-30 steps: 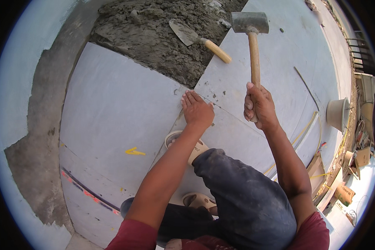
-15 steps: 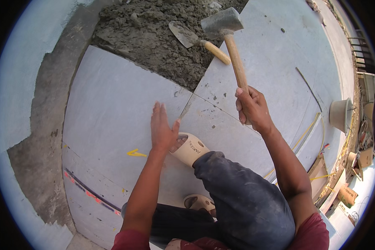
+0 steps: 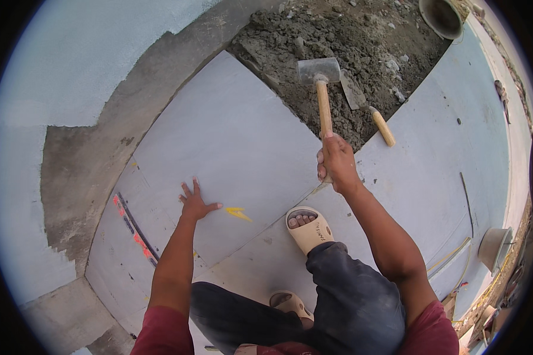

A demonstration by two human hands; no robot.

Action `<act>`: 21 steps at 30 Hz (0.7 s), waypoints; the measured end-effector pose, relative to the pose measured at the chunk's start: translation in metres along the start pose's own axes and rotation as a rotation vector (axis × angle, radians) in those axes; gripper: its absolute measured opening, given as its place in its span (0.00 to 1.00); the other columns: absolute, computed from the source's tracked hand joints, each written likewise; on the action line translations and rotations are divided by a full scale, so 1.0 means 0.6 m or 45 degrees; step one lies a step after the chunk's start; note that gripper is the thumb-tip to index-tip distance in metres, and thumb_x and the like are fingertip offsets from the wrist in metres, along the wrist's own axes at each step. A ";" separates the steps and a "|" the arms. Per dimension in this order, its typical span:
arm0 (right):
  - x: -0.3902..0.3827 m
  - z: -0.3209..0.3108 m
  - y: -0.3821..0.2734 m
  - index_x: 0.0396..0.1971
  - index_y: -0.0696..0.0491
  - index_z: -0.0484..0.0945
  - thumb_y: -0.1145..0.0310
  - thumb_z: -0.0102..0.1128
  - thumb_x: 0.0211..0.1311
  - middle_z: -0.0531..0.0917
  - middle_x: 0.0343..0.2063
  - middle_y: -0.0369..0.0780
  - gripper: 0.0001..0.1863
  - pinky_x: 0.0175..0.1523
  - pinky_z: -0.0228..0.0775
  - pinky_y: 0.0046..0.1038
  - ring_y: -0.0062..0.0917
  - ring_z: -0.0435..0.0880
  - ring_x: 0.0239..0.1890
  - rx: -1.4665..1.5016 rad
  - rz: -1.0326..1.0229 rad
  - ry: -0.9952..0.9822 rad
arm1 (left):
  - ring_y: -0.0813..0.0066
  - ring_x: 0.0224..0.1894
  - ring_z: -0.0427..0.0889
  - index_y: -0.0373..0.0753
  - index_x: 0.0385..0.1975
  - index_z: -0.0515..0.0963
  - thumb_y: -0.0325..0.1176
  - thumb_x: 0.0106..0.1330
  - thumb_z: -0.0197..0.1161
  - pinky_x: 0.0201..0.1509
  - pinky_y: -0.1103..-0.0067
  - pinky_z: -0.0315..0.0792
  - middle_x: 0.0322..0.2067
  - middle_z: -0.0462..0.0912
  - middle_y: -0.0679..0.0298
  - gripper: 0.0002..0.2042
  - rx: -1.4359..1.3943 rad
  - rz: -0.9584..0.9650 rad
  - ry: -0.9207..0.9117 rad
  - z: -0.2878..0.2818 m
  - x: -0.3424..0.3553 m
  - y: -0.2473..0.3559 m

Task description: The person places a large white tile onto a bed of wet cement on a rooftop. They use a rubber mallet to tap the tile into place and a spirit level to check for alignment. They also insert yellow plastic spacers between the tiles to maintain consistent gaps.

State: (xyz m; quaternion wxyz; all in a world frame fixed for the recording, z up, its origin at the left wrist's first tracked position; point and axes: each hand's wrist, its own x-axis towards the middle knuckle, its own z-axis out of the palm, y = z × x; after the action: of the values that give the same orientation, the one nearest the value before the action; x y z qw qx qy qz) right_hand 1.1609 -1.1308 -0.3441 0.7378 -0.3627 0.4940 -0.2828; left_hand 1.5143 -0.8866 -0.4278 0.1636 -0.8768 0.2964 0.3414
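My right hand is wrapped round the wooden handle of a rubber mallet. The mallet's grey head hangs raised over the edge between a large grey tile and the wet mortar. Fingers spread, my left hand rests on the tile near its left lower part, beside a yellow mark. A trowel lies with its blade on the mortar and its wooden handle over the neighbouring tile on the right.
Painted wall and a bare concrete strip run along the left. A black and red strip lies on the tiles there. One bucket stands at the right; another round container sits beyond the mortar. My sandalled foot is near the tile joint.
My left hand has moved left and down across the tile, away from the joint. The mallet has shifted left over the tile's edge. The view has turned, showing more mortar.
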 end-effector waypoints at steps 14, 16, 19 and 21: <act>0.054 0.107 0.026 0.39 0.57 0.65 0.51 0.43 0.76 0.70 0.17 0.37 0.21 0.11 0.62 0.28 0.22 0.69 0.08 -0.005 0.004 0.085 | 0.22 0.72 0.28 0.51 0.76 0.28 0.66 0.37 0.79 0.72 0.48 0.56 0.74 0.24 0.40 0.74 -0.070 -0.002 0.052 0.014 -0.005 -0.017; 0.052 0.127 0.036 0.39 0.56 0.64 0.51 0.43 0.76 0.70 0.16 0.37 0.20 0.11 0.63 0.28 0.22 0.69 0.08 0.021 -0.113 0.203 | 0.22 0.72 0.28 0.51 0.76 0.28 0.66 0.37 0.79 0.72 0.48 0.56 0.74 0.24 0.40 0.74 -0.053 0.005 0.055 0.018 -0.003 -0.009; 0.068 0.132 0.046 0.38 0.55 0.64 0.51 0.42 0.76 0.70 0.16 0.37 0.20 0.11 0.63 0.28 0.22 0.68 0.08 -0.001 0.135 0.116 | 0.21 0.72 0.28 0.51 0.76 0.27 0.66 0.38 0.79 0.71 0.46 0.56 0.74 0.24 0.40 0.73 -0.099 0.011 0.035 0.013 -0.007 0.004; 0.082 0.124 0.038 0.38 0.55 0.64 0.50 0.43 0.76 0.70 0.16 0.36 0.20 0.11 0.63 0.29 0.22 0.69 0.08 -0.030 0.222 0.054 | 0.21 0.72 0.28 0.51 0.76 0.27 0.66 0.38 0.78 0.70 0.46 0.58 0.74 0.23 0.40 0.73 -0.094 -0.007 0.022 0.012 -0.016 0.012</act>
State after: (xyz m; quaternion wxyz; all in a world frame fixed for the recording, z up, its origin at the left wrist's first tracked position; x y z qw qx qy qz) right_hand 1.2490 -1.1366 -0.3701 0.7446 -0.3208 0.5427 -0.2193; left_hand 1.5007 -0.8848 -0.4270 0.1294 -0.8860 0.2827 0.3441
